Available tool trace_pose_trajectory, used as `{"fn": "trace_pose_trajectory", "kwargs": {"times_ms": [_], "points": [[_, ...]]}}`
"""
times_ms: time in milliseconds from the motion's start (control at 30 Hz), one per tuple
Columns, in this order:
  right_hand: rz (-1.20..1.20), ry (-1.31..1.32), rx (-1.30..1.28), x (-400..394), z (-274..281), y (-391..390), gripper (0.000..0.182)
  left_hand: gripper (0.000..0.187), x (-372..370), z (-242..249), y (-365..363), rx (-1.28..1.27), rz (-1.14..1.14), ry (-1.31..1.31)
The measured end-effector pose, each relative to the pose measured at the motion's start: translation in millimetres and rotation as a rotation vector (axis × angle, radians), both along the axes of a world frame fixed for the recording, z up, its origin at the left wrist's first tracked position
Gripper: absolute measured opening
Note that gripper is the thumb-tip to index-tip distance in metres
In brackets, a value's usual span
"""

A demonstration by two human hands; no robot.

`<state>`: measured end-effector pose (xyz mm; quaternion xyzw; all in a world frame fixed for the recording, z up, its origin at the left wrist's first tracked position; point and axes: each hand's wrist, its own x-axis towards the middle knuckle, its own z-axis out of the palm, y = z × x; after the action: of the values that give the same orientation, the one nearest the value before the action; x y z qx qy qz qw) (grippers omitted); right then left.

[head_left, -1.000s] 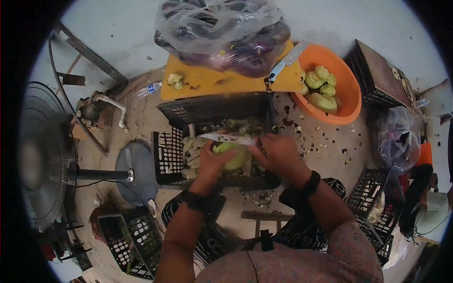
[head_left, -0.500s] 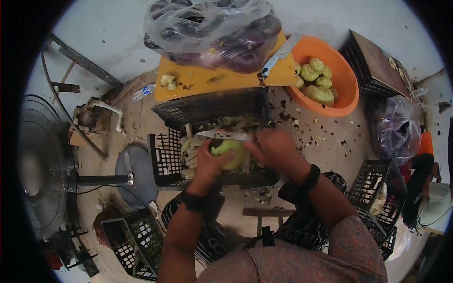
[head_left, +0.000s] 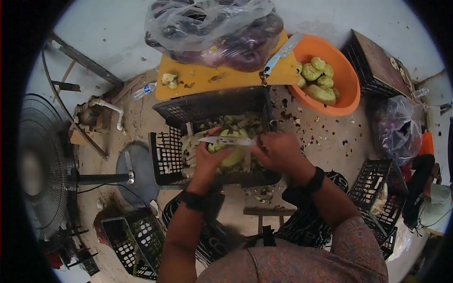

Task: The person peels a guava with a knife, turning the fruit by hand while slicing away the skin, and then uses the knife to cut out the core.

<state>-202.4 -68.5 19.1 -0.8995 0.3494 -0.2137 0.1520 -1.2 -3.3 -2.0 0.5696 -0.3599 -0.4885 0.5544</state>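
Note:
Above a black crate (head_left: 166, 155) with peelings inside, my left hand (head_left: 210, 160) is wrapped round a pale green vegetable (head_left: 232, 158). My right hand (head_left: 278, 150) grips a knife (head_left: 225, 140) by its handle, with the blade pointing left across the top of the vegetable. Part of the vegetable is hidden by the blade and my left fingers. Scraps and pale strips (head_left: 189, 153) lie in the crate beneath and beside my hands.
An orange basin (head_left: 348, 85) of peeled vegetables stands at the upper right. A yellow board (head_left: 188, 85) carries bagged eggplants (head_left: 226, 47) and another knife (head_left: 283, 53). A fan (head_left: 45, 165) stands left; black crates (head_left: 137, 240) are at the lower left.
The knife in my right hand has moved slightly down over the vegetable, and my right hand has shifted slightly down. My left hand still holds the vegetable.

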Motion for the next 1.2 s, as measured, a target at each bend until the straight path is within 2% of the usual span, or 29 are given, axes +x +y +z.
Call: {"fn": "trace_pose_trajectory", "kwargs": {"times_ms": [67,100,167,400,467,600,700,767,900,967,1000,1067,1100,1167,1200], "points": [[0.019,0.004,0.086,-1,2,-1,0.039,0.057,-1,-1,0,0.014,-0.015,0.032],[0.016,0.004,0.086,-1,3,-1,0.039,0.057,-1,0,0,0.014,-0.018,0.033],[0.001,0.022,0.035,1,6,-2,0.027,0.058,-2,2,1,0.028,-0.027,0.024],[-0.012,-0.03,0.034,8,2,-4,0.032,0.057,-1,-8,4,0.028,0.011,0.064],[-0.002,0.025,0.1,9,6,-4,0.04,0.06,11,-32,7,0.1,-0.057,-0.356],[-0.003,0.038,0.104,11,4,-6,0.041,0.058,6,-23,5,0.115,-0.038,-0.283],[-0.016,-0.048,0.078,13,-3,-7,0.037,0.059,-1,-8,4,0.123,-0.02,-0.131],[-0.075,-0.022,0.088,15,-7,-10,0.038,0.058,0,-8,6,-0.009,-0.065,-0.53],[-0.117,0.035,0.135,16,-4,-14,0.039,0.06,-7,-3,5,-0.094,-0.088,-0.53],[-0.182,-0.054,0.231,14,-8,-14,0.039,0.061,-7,-10,3,-0.014,-0.021,-0.162],[-0.178,-0.054,0.226,12,-8,-14,0.039,0.061,-6,-6,2,-0.019,-0.016,-0.162],[-0.163,-0.182,0.191,9,-7,-14,0.036,0.058,-4,3,1,0.063,0.018,0.381],[-0.158,-0.185,0.188,7,-3,-12,0.036,0.058,-3,2,2,0.058,0.021,0.379],[-0.047,-0.008,0.137,3,8,-6,0.038,0.059,-4,-7,5,0.146,0.217,0.491],[-0.046,-0.007,0.138,2,5,-4,0.038,0.059,-1,-13,6,0.146,0.218,0.491]]}}
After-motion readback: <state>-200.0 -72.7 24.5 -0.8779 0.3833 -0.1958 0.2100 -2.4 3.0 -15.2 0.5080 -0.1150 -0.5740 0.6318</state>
